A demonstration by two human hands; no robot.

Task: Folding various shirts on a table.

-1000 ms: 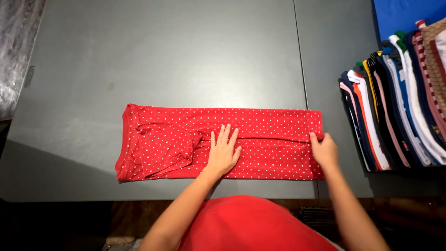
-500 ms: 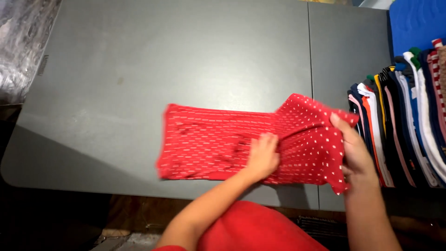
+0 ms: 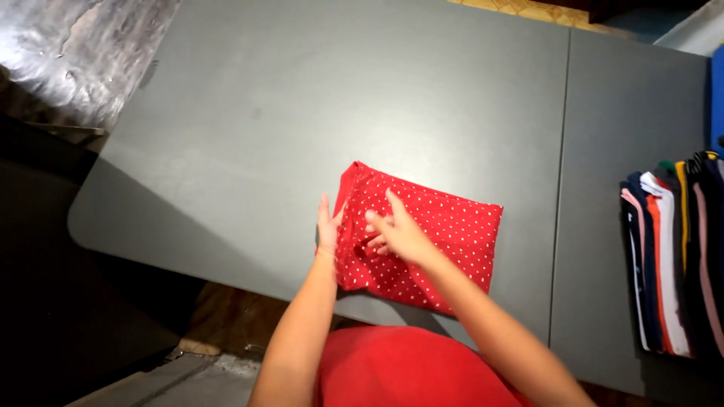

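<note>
A red garment with white dots [image 3: 445,234] lies folded into a compact rectangle near the front edge of the grey table [image 3: 339,105]. My left hand [image 3: 328,222] rests flat against the fold's left edge, fingers straight. My right hand [image 3: 396,230] lies on top of the left part of the cloth, fingers spread and pressing down. Neither hand grips the cloth.
A row of folded clothes in several colours [image 3: 671,256] stands on the table's right side. A seam [image 3: 562,173] runs front to back between two table panels. A shiny grey sheet [image 3: 68,53] lies past the table's far left corner.
The long red strip has been folded over from the right onto itself and is now a short rectangle. Both hands moved left onto its left part.
</note>
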